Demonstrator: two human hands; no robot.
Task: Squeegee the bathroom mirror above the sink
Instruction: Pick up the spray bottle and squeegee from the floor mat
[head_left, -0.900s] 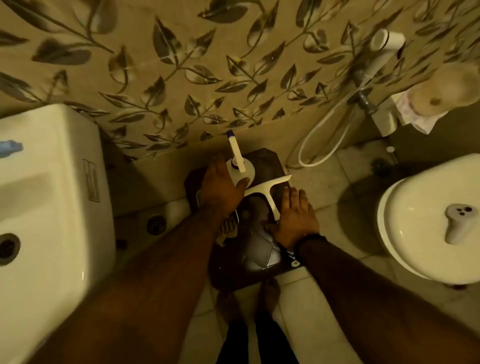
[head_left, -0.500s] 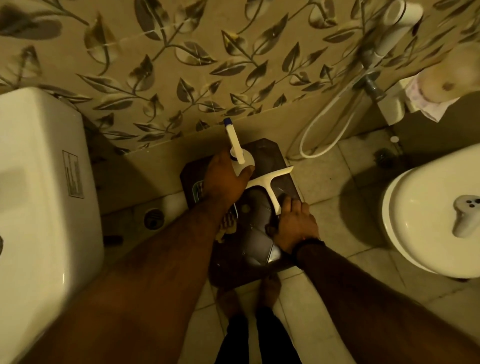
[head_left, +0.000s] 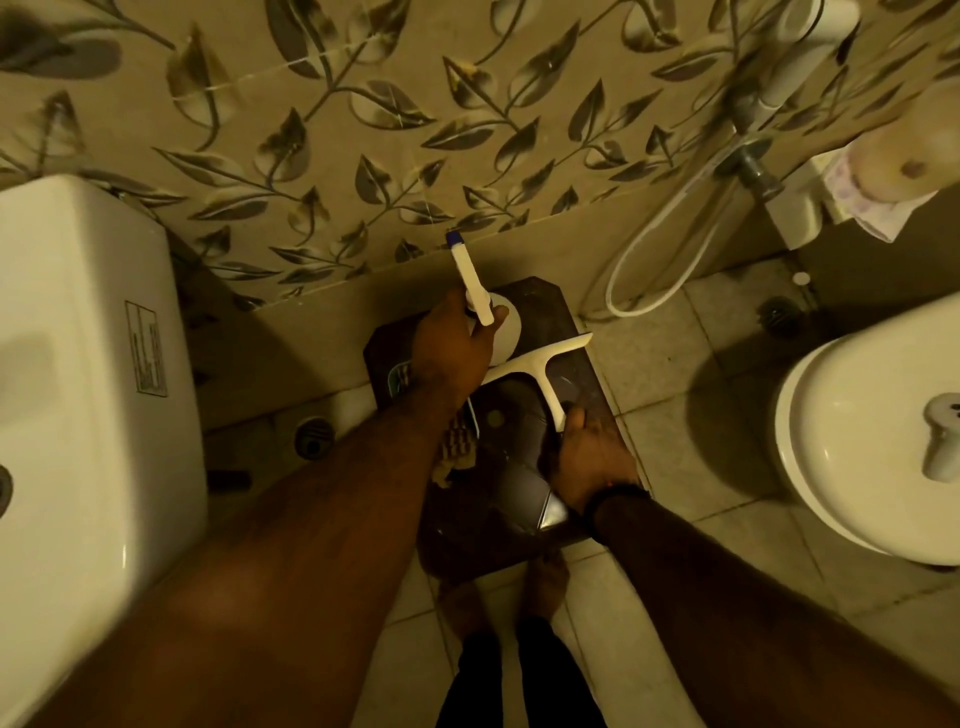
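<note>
- White sink (head_left: 78, 415) stands at our left.
- Our left hand (head_left: 452, 353) curls its fingers round a white spray bottle (head_left: 475, 288).
- White T-shaped squeegee (head_left: 540, 371) lies on a dark stool (head_left: 576, 343); our right hand (head_left: 592, 462) grips its handle end.
- White toilet (head_left: 857, 452) sits far right.

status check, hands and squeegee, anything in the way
Left hand grips spray bottle. Right hand pinches squeegee handle end, squeegee on dark stool. Nothing blocking the lift; mirror out of view.
</note>
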